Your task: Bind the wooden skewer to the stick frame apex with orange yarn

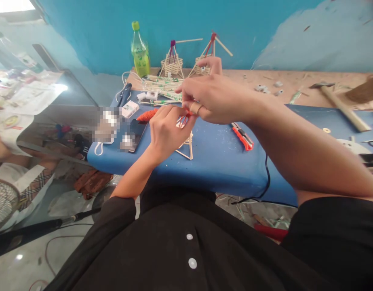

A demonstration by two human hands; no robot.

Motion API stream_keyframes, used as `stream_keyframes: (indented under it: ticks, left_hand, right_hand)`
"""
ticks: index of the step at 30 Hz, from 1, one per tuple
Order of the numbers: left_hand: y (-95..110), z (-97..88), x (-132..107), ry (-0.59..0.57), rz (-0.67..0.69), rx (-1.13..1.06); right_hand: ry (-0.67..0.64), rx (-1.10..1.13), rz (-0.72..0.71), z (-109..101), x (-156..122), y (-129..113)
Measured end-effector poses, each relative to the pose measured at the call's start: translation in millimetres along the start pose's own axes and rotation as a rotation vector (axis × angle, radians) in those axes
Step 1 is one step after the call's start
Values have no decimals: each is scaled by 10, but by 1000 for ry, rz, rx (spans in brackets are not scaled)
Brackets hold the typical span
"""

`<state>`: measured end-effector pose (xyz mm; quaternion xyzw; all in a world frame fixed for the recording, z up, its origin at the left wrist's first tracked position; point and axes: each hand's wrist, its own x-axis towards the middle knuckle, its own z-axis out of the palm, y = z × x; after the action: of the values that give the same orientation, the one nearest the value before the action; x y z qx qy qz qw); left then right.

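Note:
A small frame of thin wooden sticks (188, 150) stands on the blue table mat, its top hidden behind my fingers. My left hand (166, 131) is closed, pinching the frame's top where orange strands (183, 120) cross. Just above it, my right hand (210, 97) has thumb and finger closed on orange yarn at the same spot, with its index finger raised. A wound bundle of orange yarn (146, 116) lies just left of my left hand. Against the wall stand two similar stick models, one tied with purple yarn (173, 43), the other with red yarn (213, 37).
Paper-wrapped sticks (162, 87) lie behind my hands, near a green bottle (140, 54). A red utility knife (243, 137) lies right of the frame; a hammer (344, 105) is farther right. A small white box (130, 109) sits at left. A black cable (267, 173) hangs over the front edge.

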<state>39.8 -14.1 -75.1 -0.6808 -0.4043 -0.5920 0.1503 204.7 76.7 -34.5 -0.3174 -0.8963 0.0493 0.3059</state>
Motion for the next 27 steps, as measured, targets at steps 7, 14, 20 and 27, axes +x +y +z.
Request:
stream_keyframes:
  ticks: [7,14,20,27]
  left_hand:
    - [6,36,81,-8,-153,-92]
    - [-30,35,154,-91,-380,-332]
    - [-135,89,169,-129,-591,-592]
    - [-259,143,69,-159,-743,-808]
  right_hand:
    - [-183,-34,-177,-425,-35,-370]
    - [78,65,-33,-290,-335,-313]
    - [310,44,-120,-112,-570,-342]
    - [280,163,-86,66,-598,-348]
